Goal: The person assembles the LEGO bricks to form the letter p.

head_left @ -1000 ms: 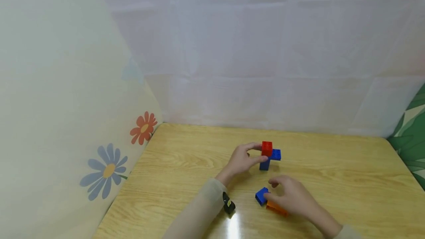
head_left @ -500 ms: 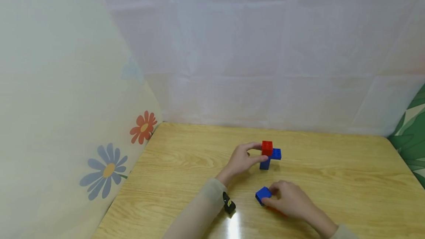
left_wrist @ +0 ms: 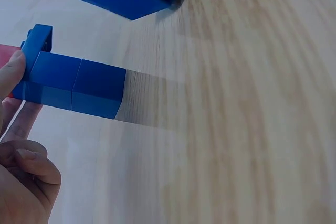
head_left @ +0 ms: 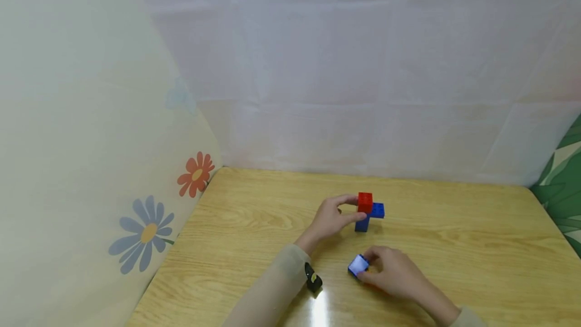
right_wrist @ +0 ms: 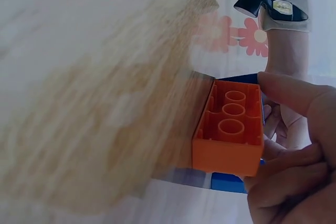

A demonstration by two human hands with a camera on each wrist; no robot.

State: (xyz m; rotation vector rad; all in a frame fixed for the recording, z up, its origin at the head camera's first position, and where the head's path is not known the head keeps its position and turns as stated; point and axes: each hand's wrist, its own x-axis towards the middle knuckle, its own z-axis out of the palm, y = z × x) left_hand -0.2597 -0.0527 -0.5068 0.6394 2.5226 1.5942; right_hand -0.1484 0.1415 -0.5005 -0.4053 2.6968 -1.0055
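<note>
My left hand [head_left: 331, 218] pinches an upright stack of toy building bricks near its top. A red brick [head_left: 365, 202] caps the stack, and a blue brick [head_left: 377, 210] juts out to the right below it. In the left wrist view, two blue bricks [left_wrist: 77, 83] form the stack's column down to the table. Nearer the front, my right hand [head_left: 395, 272] pinches a loose blue brick [head_left: 358, 265] between thumb and fingers. An orange brick [right_wrist: 227, 156] stands on its side beside that blue brick, hollow underside facing the right wrist camera; the hand mostly hides it in the head view.
The wood-grain table [head_left: 272, 206] runs back to a white cloth [head_left: 295, 90]. A pale wall with printed flowers [head_left: 149, 233] rises on the left, and green leaf print [head_left: 563, 191] on the right. A black wrist device [head_left: 313, 279] sits at the left sleeve.
My right hand has closed its thumb and fingers on the blue brick and tilted it slightly, so its top now catches the light. The left hand and stack have stayed in place.
</note>
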